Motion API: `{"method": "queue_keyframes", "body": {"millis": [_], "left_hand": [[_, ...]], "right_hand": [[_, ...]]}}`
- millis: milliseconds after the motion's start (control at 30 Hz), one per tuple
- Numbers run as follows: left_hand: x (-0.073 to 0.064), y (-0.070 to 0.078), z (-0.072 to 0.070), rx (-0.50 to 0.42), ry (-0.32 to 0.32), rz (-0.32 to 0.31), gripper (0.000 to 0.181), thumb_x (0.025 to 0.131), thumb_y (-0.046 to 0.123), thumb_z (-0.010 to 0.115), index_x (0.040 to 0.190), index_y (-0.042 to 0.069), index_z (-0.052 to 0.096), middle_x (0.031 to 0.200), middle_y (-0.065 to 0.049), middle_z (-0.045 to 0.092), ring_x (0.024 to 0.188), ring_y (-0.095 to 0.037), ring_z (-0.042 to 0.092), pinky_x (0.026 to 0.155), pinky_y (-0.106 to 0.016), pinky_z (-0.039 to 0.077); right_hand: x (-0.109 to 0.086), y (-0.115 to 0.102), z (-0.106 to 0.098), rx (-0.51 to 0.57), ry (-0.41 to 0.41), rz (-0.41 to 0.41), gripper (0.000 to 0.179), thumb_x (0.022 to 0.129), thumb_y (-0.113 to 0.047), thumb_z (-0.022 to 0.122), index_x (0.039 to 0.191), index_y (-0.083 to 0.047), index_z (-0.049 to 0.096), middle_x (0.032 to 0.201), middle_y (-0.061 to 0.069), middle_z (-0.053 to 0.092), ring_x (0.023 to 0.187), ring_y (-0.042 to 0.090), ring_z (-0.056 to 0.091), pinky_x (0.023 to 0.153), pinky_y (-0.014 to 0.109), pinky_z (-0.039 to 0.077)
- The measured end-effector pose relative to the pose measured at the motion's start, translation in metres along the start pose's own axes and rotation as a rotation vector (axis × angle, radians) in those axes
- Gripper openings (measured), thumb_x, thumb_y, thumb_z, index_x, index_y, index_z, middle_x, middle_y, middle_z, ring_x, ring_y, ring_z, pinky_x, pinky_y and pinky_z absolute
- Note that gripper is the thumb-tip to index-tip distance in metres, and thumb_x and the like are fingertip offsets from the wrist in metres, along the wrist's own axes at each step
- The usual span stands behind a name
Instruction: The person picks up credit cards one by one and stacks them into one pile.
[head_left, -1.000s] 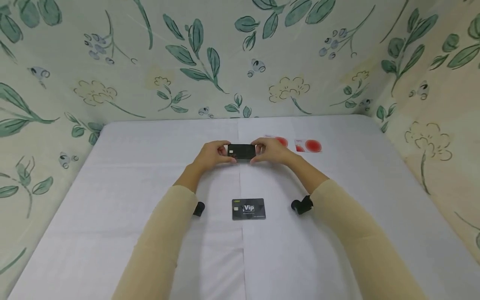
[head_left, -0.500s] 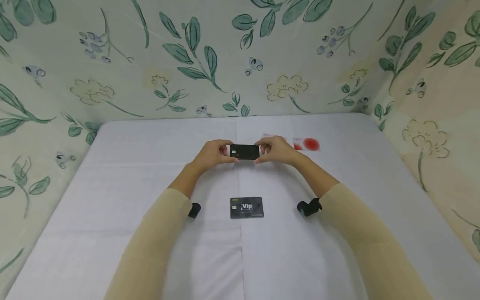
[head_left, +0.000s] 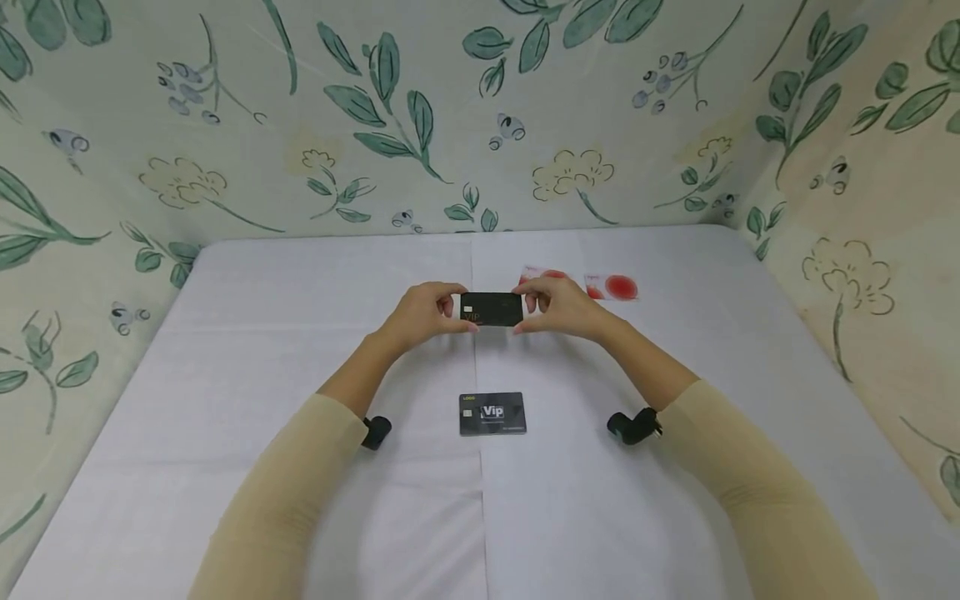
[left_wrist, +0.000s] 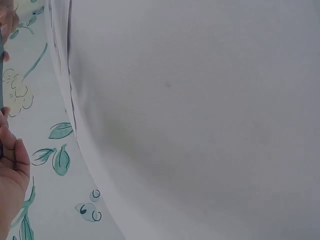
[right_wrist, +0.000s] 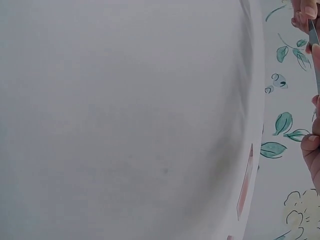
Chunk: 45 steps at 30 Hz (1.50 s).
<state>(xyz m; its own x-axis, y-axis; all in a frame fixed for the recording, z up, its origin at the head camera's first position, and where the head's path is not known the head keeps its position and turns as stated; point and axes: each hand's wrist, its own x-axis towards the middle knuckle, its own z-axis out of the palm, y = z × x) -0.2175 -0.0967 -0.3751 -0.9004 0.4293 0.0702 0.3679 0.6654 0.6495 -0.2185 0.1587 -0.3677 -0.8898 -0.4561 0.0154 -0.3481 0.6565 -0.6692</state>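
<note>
Both hands hold a black VIP card (head_left: pixel 491 309) by its two short ends, raised above the white table. My left hand (head_left: pixel 423 312) pinches the left end, its thumb at the lower corner. At the right end, my right hand (head_left: pixel 562 308) pinches the card between thumb and fingers. Gold lettering and a small chip show on the card's left part. A second dark card marked "Vip" (head_left: pixel 492 414) lies flat on the table, nearer to me. In the wrist views the held card (right_wrist: pixel 315 55) appears edge-on at the frame's margin, and the left hand (left_wrist: pixel 11 175) is partly cut off.
Two red-and-white cards lie at the back right; one card (head_left: pixel 611 287) shows fully, and the other card (head_left: pixel 534 272) is partly behind my right hand. The white cloth-covered table (head_left: pixel 225 375) meets a leaf-patterned backdrop (head_left: pixel 450 108). Black wrist cameras (head_left: pixel 633 427) hang below both sleeves.
Both hands keep hold of the raised black card, which has turned to show more of its face. The forearms have spread slightly apart. The card on the table stays put.
</note>
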Motion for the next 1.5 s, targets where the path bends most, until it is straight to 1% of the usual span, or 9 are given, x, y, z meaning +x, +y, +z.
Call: {"method": "queue_keyframes", "body": {"millis": [233,367,467,533,767,933,1100,1367,1500], "left_hand": [[-0.011,0.006,-0.003,0.013,0.020,0.023,0.065,0.069,0.035,0.084,0.123,0.005,0.061,0.071,-0.003,0.051,0.071,-0.017,0.046,0.062,-0.030,0.036],[-0.018,0.010,-0.003,0.003,0.029,0.033,0.063,0.070,0.036,0.083,0.122,0.007,0.062,0.071,-0.002,0.051,0.070,-0.017,0.045,0.062,-0.030,0.036],[-0.025,0.014,-0.004,0.002,0.043,0.042,0.064,0.069,0.037,0.083,0.121,0.007,0.063,0.070,-0.001,0.050,0.070,-0.016,0.045,0.061,-0.029,0.036],[-0.029,0.018,-0.005,0.005,0.055,0.053,0.063,0.069,0.038,0.083,0.121,0.007,0.063,0.070,-0.001,0.050,0.070,-0.016,0.045,0.061,-0.029,0.036],[-0.042,0.028,-0.008,0.031,0.089,0.092,0.063,0.069,0.039,0.083,0.119,0.006,0.064,0.069,0.000,0.049,0.071,-0.016,0.044,0.061,-0.029,0.036],[-0.051,0.034,-0.008,0.034,0.094,0.104,0.063,0.068,0.039,0.084,0.118,0.007,0.065,0.067,0.001,0.048,0.071,-0.015,0.045,0.060,-0.028,0.036],[-0.062,0.040,-0.006,0.027,0.098,0.125,0.061,0.067,0.037,0.085,0.115,0.006,0.066,0.067,0.002,0.048,0.071,-0.014,0.045,0.059,-0.027,0.037],[-0.082,0.044,-0.002,0.039,0.107,0.142,0.058,0.066,0.037,0.085,0.113,0.008,0.067,0.065,0.006,0.045,0.070,-0.012,0.044,0.058,-0.026,0.037],[-0.091,0.045,0.001,0.019,0.121,0.179,0.057,0.064,0.034,0.087,0.111,0.008,0.067,0.064,0.005,0.045,0.070,-0.014,0.045,0.060,-0.025,0.037]], "right_hand": [[-0.009,-0.006,0.001,0.014,0.012,0.020,0.061,0.068,-0.026,0.086,0.119,-0.004,0.062,0.083,0.006,0.053,0.074,0.021,0.045,0.061,0.030,0.039],[-0.015,-0.010,0.000,0.028,0.012,0.023,0.060,0.068,-0.026,0.086,0.119,-0.005,0.062,0.084,0.008,0.054,0.073,0.021,0.045,0.060,0.029,0.038],[-0.020,-0.015,-0.002,0.034,0.010,0.016,0.060,0.068,-0.027,0.086,0.119,-0.006,0.062,0.085,0.011,0.055,0.074,0.021,0.045,0.060,0.029,0.039],[-0.024,-0.018,-0.004,0.030,0.011,0.007,0.060,0.068,-0.027,0.086,0.119,-0.007,0.062,0.086,0.011,0.055,0.074,0.021,0.046,0.060,0.029,0.040],[-0.039,-0.028,-0.008,0.007,0.021,-0.054,0.058,0.069,-0.026,0.085,0.119,-0.006,0.062,0.085,0.010,0.055,0.074,0.020,0.047,0.062,0.029,0.042],[-0.050,-0.034,-0.008,0.010,0.036,-0.082,0.057,0.069,-0.027,0.085,0.117,-0.006,0.063,0.082,0.005,0.054,0.072,0.021,0.048,0.061,0.027,0.041],[-0.063,-0.037,-0.004,0.020,0.049,-0.125,0.054,0.069,-0.024,0.086,0.115,-0.006,0.064,0.081,0.005,0.053,0.070,0.019,0.046,0.060,0.026,0.039],[-0.080,-0.041,0.006,0.049,0.057,-0.188,0.052,0.069,-0.022,0.085,0.114,-0.005,0.064,0.081,0.004,0.052,0.069,0.024,0.046,0.060,0.023,0.039],[-0.088,-0.043,0.011,0.060,0.059,-0.222,0.050,0.070,-0.022,0.084,0.113,-0.006,0.064,0.081,0.001,0.051,0.067,0.020,0.045,0.060,0.023,0.038]]}}
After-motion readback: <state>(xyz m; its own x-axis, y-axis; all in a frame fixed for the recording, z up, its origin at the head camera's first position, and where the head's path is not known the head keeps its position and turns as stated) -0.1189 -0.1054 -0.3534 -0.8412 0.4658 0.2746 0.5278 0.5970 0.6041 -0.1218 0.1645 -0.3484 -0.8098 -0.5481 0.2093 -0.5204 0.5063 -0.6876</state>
